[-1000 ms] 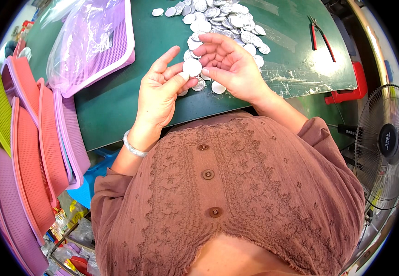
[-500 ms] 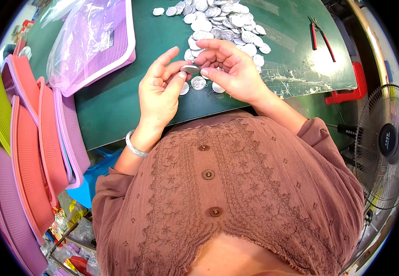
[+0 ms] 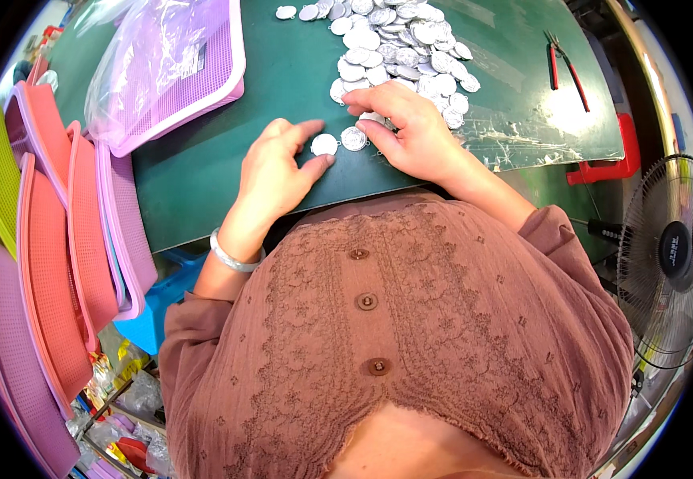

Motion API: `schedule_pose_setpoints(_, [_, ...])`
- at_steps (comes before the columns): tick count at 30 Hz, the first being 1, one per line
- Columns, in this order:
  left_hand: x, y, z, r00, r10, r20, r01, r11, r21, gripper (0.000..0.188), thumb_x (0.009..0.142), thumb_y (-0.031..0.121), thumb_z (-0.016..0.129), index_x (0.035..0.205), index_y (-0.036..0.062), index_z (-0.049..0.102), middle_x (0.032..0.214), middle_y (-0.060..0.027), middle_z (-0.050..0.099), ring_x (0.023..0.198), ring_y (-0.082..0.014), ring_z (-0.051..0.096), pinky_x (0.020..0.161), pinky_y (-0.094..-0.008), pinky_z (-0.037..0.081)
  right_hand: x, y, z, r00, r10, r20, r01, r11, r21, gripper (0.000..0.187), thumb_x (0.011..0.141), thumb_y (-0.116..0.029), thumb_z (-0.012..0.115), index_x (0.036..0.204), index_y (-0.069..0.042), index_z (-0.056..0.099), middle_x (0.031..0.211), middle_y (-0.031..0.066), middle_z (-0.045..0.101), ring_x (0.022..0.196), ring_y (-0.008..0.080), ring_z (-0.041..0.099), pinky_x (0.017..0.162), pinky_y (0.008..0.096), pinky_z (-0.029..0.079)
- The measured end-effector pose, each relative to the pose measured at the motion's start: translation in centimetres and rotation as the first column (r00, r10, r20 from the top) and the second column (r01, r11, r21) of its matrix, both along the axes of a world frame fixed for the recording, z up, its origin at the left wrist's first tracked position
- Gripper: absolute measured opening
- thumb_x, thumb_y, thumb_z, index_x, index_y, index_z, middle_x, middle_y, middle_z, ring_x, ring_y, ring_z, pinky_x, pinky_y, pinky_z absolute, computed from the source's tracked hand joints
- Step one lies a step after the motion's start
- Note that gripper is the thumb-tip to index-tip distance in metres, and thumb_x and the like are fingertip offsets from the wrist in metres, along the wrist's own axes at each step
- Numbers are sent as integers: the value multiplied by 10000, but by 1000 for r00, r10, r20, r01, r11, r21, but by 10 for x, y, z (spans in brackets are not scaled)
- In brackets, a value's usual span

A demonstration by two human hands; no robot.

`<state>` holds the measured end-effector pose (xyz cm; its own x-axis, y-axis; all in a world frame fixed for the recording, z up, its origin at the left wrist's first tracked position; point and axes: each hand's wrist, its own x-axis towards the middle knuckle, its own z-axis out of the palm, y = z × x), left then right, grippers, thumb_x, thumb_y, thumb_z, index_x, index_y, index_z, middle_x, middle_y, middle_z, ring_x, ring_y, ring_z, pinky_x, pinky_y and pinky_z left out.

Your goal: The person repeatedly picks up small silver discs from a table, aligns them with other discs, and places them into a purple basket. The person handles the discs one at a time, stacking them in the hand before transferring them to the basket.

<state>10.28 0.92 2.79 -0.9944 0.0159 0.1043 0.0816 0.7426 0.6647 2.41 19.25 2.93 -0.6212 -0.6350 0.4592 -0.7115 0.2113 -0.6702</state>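
Beside the disc heap (image 3: 398, 40), both flat, open hands, left hand (image 3: 278, 172) and right hand (image 3: 402, 128), touch loose discs (image 3: 338, 142).

A green table (image 3: 202, 176) stands between stacked plastic trays (image 3: 59, 263) and a fan (image 3: 666, 255).

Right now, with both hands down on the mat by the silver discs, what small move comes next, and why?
Probably pinch up the loose silver disc with the left hand: its fingertips already touch it, while the right hand covers the pile edge.
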Motion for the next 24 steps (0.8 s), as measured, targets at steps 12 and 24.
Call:
schedule_pose_setpoints(12, [-9, 14, 7, 902, -101, 421, -363, 353, 862, 115, 818, 67, 544, 914, 7, 532, 824, -52, 585, 625, -113, 572, 548, -211, 471, 3, 3, -1, 884, 69, 463, -10, 991, -130, 287, 760, -27, 583, 1045, -28, 548, 820, 48, 596, 733, 123, 558, 667, 245, 449])
schedule_pose_setpoints(24, [-11, 21, 17, 922, -108, 372, -340, 233, 911, 191, 815, 43, 544, 972, -42, 478, 851, -121, 600, 726, -174, 628, 634, -240, 527, 1, 5, 8, 597, 199, 777, 34, 962, -272, 341, 785, -18, 574, 1119, -19, 501, 848, 14, 587, 797, 76, 544, 730, 205, 430])
